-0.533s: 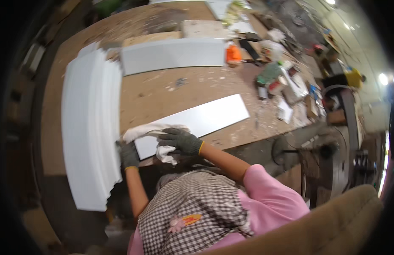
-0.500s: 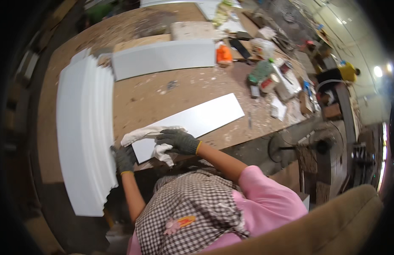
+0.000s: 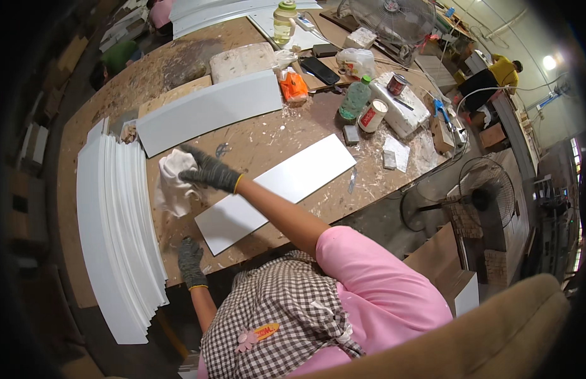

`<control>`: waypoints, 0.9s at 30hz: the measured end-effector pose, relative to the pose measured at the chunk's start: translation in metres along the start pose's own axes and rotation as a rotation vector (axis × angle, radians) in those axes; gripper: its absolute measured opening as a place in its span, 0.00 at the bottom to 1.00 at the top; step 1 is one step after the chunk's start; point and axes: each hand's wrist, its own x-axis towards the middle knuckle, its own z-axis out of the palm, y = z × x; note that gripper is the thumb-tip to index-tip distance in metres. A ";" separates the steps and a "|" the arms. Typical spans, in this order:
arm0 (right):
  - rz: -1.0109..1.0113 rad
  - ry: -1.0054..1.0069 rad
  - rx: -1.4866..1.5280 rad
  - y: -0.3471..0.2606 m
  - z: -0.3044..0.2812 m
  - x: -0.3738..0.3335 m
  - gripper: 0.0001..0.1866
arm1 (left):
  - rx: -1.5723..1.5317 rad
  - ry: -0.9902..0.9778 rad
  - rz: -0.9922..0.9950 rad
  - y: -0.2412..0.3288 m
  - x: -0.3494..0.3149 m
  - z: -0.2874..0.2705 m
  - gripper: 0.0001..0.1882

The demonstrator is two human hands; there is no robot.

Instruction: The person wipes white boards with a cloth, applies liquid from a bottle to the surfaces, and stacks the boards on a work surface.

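My right hand (image 3: 209, 170), in a dark grey knitted glove, grips a crumpled white cloth (image 3: 174, 180) over the bench between the stack and the board. A flat white board (image 3: 277, 194) lies slantwise on the bench under my right forearm. At the near bench edge, my gloved left hand (image 3: 191, 262) rests beside the board's near left corner, fingers stretched out and holding nothing. To its left stands a long stack of white panels (image 3: 113, 234), the ends uneven.
Another white panel (image 3: 211, 114) lies farther back. At the right of the bench are a green bottle (image 3: 355, 101), a white-and-red can (image 3: 372, 116), a phone (image 3: 319, 71) and an orange packet (image 3: 293, 87). A standing fan (image 3: 485, 192) is beside the bench. Other people work farther off.
My right hand has lifted the cloth off the board and carried it left and away from me. My left hand has shifted slightly nearer to me.
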 end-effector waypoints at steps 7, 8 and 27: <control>0.207 0.644 -0.907 0.037 -0.172 -0.120 0.22 | 1.320 -0.102 0.414 0.055 -0.033 0.061 0.20; 0.232 0.809 -1.088 0.056 -0.205 -0.156 0.23 | 1.035 -0.097 0.342 0.053 -0.030 0.062 0.20; 0.768 0.712 -1.184 0.001 -0.241 -0.231 0.22 | 0.591 0.273 0.331 0.104 -0.027 0.043 0.17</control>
